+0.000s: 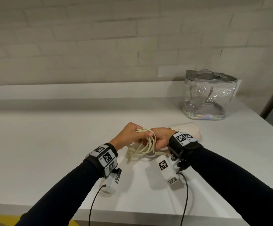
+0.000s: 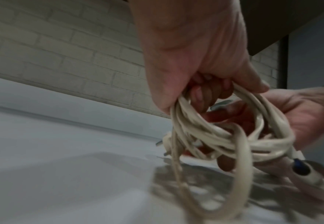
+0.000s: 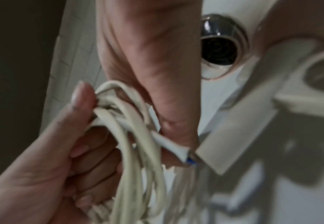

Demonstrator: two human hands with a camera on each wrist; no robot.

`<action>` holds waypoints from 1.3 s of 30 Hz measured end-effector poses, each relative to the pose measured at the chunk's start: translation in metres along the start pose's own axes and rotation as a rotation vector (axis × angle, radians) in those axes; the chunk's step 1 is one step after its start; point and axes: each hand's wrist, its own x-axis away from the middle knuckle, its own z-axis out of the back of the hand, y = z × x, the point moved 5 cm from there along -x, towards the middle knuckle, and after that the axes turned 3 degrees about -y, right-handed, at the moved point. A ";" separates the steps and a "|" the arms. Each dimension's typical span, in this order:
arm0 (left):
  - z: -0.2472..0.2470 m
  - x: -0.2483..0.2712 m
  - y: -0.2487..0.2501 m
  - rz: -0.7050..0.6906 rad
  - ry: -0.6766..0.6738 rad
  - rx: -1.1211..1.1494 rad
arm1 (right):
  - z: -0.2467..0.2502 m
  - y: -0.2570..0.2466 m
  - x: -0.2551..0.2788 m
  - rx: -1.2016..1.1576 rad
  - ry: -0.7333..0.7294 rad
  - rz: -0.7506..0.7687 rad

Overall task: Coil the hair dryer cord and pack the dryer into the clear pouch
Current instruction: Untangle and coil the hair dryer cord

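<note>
- Head view: the left hand (image 1: pixel 131 133) is gripping the top of a bundle of loops of the cream hair dryer cord (image 1: pixel 146 145), fingers curled round it, so the loops are hanging free above the white tabletop (image 1: pixel 51 144) rather than spreading. The right hand (image 1: pixel 161 138) is closing on the same bundle just right of the left hand, probably feeding in or steadying a turn. The hair dryer (image 1: pixel 188 128) is lying on the tabletop just behind the right hand, mostly hidden by it. The clear pouch (image 1: pixel 210 95) is standing upright well behind and to the right of the hair dryer, its grey top looking shut, so packing is not yet begun.
- Left wrist view: the fingers are clamping the gathered loops at their top while the rest is sagging towards the tabletop; the right hand is cupping the loops from the far side.
- Right wrist view: the right hand is pinching a strand against the bundle that the left hand is holding; the dryer's dark round opening is showing just beyond it. The picture is blurred.
</note>
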 end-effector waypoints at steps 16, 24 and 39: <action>0.033 0.001 -0.045 0.297 0.206 0.504 | 0.023 -0.029 0.045 -0.454 0.025 0.725; 0.034 0.002 -0.029 0.166 0.127 0.332 | 0.003 -0.040 0.062 0.710 0.122 0.765; 0.009 0.011 -0.004 0.049 0.015 0.138 | -0.012 -0.029 0.029 1.143 0.522 0.598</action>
